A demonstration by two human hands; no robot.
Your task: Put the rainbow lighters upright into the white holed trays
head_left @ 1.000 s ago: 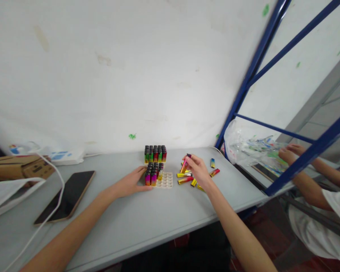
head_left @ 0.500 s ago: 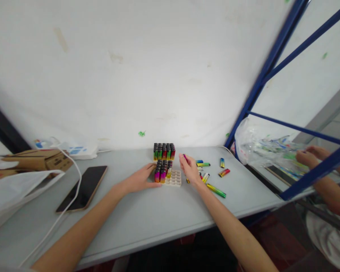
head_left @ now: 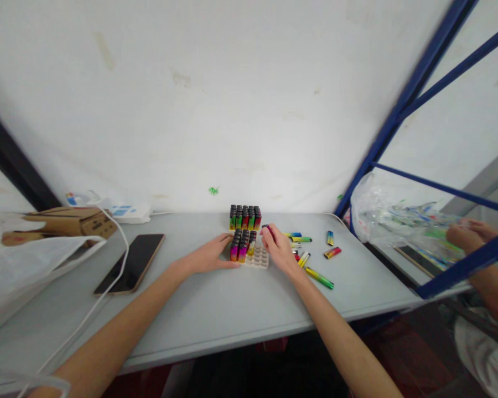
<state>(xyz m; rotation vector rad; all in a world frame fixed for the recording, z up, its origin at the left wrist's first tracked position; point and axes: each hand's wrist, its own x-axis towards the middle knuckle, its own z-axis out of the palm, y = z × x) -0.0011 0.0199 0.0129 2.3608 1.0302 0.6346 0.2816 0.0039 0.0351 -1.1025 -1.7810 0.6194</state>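
Observation:
A pale tray with round holes [head_left: 258,260] lies on the table, its left part filled with upright lighters [head_left: 241,243] in purple, orange and yellow with black tops. My left hand [head_left: 209,255] grips the tray's left side, thumb along the front and fingers behind. Over the tray's right side, my right hand [head_left: 277,246] pinches a lighter with a purplish end [head_left: 266,227]; most of it is hidden by the fingers. Behind stands a block of upright lighters [head_left: 245,218] in green and red. Loose lighters [head_left: 319,277] lie to the right of my right hand.
To the left are a phone [head_left: 130,264], a white cable [head_left: 122,257], a cardboard box [head_left: 77,221] and a plastic bag [head_left: 12,276]. A blue metal frame [head_left: 384,141] rises at the right. Beyond it, another person's hands [head_left: 465,235] are at a table with a clear bag [head_left: 367,202].
My right hand has moved slightly down and closer to the tray with the lighter. My left hand keeps its place on the tray. The whole view has shifted a little.

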